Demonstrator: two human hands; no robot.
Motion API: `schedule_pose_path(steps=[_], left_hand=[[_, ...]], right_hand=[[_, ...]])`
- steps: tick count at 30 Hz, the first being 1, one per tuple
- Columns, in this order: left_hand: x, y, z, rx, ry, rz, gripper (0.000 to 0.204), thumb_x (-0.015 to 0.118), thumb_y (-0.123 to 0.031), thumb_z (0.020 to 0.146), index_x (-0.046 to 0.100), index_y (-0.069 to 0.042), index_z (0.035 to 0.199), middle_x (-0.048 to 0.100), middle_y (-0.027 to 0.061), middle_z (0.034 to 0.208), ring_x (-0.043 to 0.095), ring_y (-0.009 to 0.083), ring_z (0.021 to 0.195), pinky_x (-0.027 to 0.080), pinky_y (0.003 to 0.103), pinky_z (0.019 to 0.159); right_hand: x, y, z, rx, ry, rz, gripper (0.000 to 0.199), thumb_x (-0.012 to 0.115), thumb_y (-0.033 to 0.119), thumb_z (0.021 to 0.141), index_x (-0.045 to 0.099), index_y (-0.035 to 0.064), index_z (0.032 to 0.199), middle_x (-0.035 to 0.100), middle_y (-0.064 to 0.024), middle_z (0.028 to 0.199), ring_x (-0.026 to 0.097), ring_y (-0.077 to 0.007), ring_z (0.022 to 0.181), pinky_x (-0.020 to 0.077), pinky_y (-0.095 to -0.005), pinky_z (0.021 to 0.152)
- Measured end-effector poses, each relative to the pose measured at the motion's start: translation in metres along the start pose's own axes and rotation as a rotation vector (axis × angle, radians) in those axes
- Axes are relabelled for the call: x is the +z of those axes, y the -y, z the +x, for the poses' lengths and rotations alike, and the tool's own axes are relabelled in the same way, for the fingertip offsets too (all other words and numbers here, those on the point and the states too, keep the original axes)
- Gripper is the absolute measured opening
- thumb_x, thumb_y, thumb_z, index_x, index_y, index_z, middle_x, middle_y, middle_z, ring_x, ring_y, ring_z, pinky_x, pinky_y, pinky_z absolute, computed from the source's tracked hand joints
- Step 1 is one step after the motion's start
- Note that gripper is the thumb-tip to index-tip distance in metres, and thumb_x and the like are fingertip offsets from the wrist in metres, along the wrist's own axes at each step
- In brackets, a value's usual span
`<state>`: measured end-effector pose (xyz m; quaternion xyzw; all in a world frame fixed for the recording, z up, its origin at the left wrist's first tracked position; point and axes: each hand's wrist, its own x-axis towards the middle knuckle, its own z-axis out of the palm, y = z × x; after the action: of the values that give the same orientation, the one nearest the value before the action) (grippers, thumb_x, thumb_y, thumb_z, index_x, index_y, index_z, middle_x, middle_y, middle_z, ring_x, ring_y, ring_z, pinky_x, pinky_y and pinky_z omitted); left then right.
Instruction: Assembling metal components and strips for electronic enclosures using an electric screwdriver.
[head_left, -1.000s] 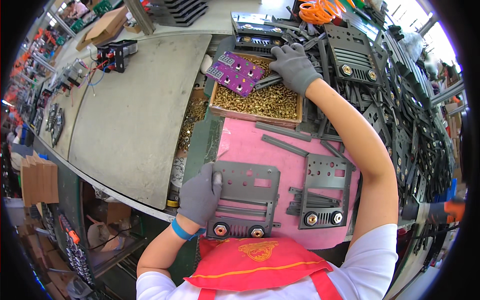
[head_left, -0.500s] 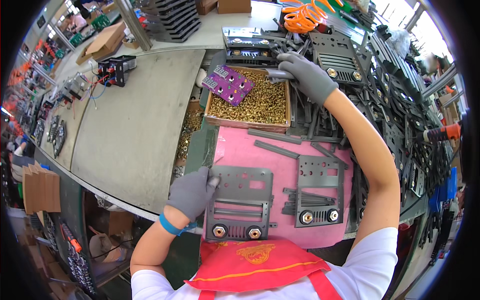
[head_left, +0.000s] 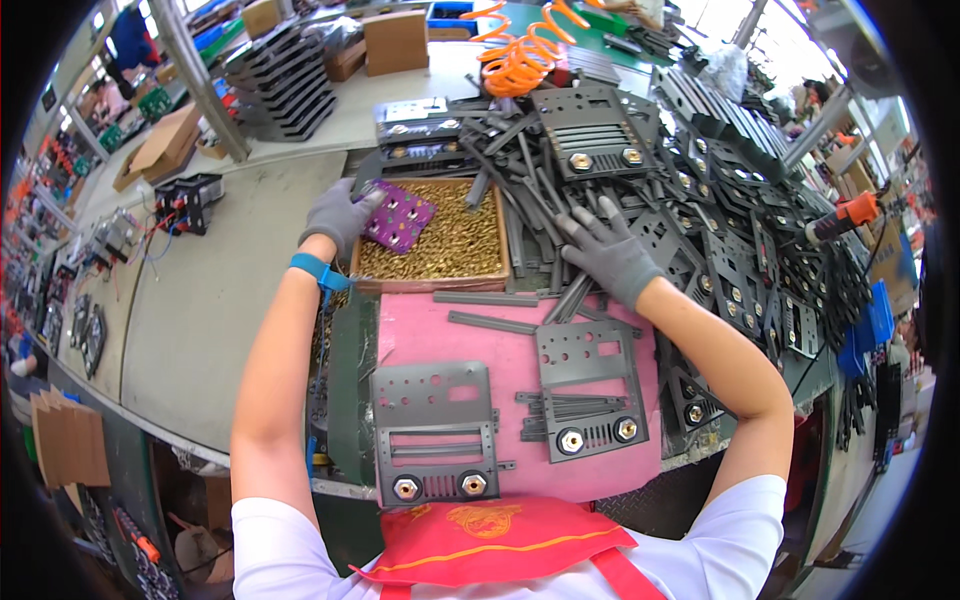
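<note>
Purple circuit board [head_left: 406,222] lies left of the frame's upper centre, over a box [head_left: 432,286] of brass pieces [head_left: 462,235]; your left hand [head_left: 340,214] meets its left end, grip unclear. Your right hand [head_left: 612,255], fingers spread, is over dark metal strips [head_left: 570,298], right of centre.

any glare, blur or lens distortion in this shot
All in the head view: the fisheye bows the front edge of the workbench and leaves dark corners; glare whites out parts of the upper right background; the left grey plate on the pink mat looks sharp; details near the rim soften.
</note>
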<state>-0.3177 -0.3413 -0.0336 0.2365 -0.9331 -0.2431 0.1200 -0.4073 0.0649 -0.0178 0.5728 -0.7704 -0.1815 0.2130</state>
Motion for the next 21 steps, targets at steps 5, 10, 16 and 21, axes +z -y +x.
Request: schedule_pose_path(steps=[5,10,16,21], left_hand=[[0.016,0.014,0.018,-0.002,0.093,-0.039,0.045,0.068,-0.041,0.089,0.064,-0.007,0.118,0.070,0.0200,0.105,0.067,0.0357,0.099,0.051,0.043,0.087],[0.023,0.039,0.006,0.022,-0.128,-0.319,0.042,0.059,-0.038,0.096,0.062,-0.003,0.118,0.069,0.0233,0.105,0.066,0.0361,0.098,0.050,0.042,0.088],[0.033,0.053,0.025,0.067,-0.317,-0.386,0.048,0.059,-0.042,0.096,0.061,0.001,0.117,0.067,0.0247,0.110,0.065,0.0357,0.103,0.049,0.044,0.090],[0.028,-0.007,-0.009,0.182,-0.892,0.494,0.037,0.062,-0.035,0.092,0.064,-0.005,0.114,0.067,0.0178,0.107,0.064,0.0347,0.102,0.050,0.044,0.091]], right_hand=[[-0.044,0.020,-0.034,0.235,0.053,0.128,0.038,0.059,0.014,0.085,0.062,0.0197,0.122,0.045,-0.0085,0.148,0.037,-0.0286,0.140,0.0189,-0.0531,0.119],[-0.084,0.003,-0.111,0.810,-0.741,0.107,0.025,0.064,0.001,0.083,0.068,0.0081,0.106,0.056,-0.0166,0.132,0.053,-0.0367,0.123,0.0363,-0.0488,0.107],[-0.071,-0.025,-0.205,1.186,-1.309,-0.146,0.034,0.067,0.023,0.093,0.061,-0.0069,0.109,0.066,-0.0171,0.100,0.063,-0.0257,0.087,0.0516,-0.0365,0.082],[-0.097,-0.069,-0.234,1.512,-1.568,0.275,0.047,0.056,0.039,0.097,0.064,-0.0037,0.115,0.066,-0.0135,0.111,0.063,-0.0245,0.099,0.0509,-0.0383,0.089]])
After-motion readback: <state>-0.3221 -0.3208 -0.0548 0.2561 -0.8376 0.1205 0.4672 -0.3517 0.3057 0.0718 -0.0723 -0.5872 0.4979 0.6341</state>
